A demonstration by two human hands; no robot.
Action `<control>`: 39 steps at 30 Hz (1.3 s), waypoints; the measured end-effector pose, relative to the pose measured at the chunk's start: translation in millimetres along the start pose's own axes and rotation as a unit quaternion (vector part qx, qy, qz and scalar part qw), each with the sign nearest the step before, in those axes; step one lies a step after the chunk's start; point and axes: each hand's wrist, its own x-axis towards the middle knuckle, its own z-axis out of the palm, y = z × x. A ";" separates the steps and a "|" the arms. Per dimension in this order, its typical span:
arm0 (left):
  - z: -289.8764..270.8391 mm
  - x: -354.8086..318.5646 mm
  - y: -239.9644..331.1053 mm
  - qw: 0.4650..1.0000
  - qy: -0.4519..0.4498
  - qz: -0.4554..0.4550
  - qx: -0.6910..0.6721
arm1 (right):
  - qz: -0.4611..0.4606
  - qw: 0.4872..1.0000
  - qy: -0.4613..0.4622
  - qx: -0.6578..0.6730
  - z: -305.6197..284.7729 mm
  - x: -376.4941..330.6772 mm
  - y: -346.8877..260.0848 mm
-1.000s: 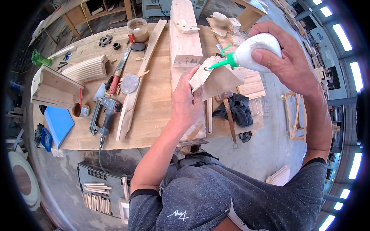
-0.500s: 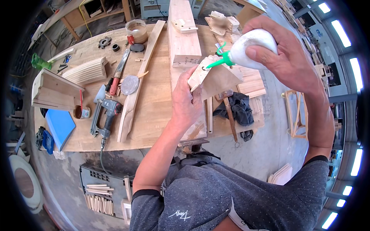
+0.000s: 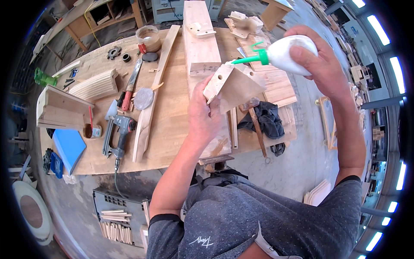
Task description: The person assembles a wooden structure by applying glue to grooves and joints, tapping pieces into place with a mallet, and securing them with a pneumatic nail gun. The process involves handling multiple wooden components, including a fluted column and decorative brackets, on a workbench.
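My left hand (image 3: 204,114) grips a pale wooden piece (image 3: 241,88) with dowel holes along its edges, held up over the bench and tilted. My right hand (image 3: 318,64) is wrapped round a white glue bottle (image 3: 288,55) with a green nozzle (image 3: 250,59). The bottle lies almost level, and its tip is at the far upper edge of the wooden piece; whether it touches I cannot tell. Just beyond stands a thick wooden beam (image 3: 202,52) with a small drilled wooden part (image 3: 201,30) on top.
On the workbench (image 3: 172,116) are a nail gun (image 3: 120,134) with its hose, a red-handled chisel (image 3: 130,90), a long wooden strip (image 3: 157,86) and a glue tub (image 3: 148,38). A hammer (image 3: 258,129) lies by a dark cloth (image 3: 267,121) on the right. Dowels (image 3: 117,231) fill a crate below.
The bottle's tip has left the near hole and moved to the far edge of the wooden piece. My right hand has shifted slightly right, and the bottle is more level.
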 end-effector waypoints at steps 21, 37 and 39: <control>-1.6 0.0 3.6 1.000 0.003 0.011 0.011 | 0.009 0.999 -0.012 -0.050 -29.3 -19.7 29.7; -3.3 4.7 9.0 0.999 -0.026 -0.011 0.031 | 0.105 0.984 0.040 0.141 -20.7 -27.2 44.5; -5.2 3.3 5.5 0.999 -0.027 -0.010 0.031 | 0.151 0.940 0.051 0.302 -15.5 -31.6 64.3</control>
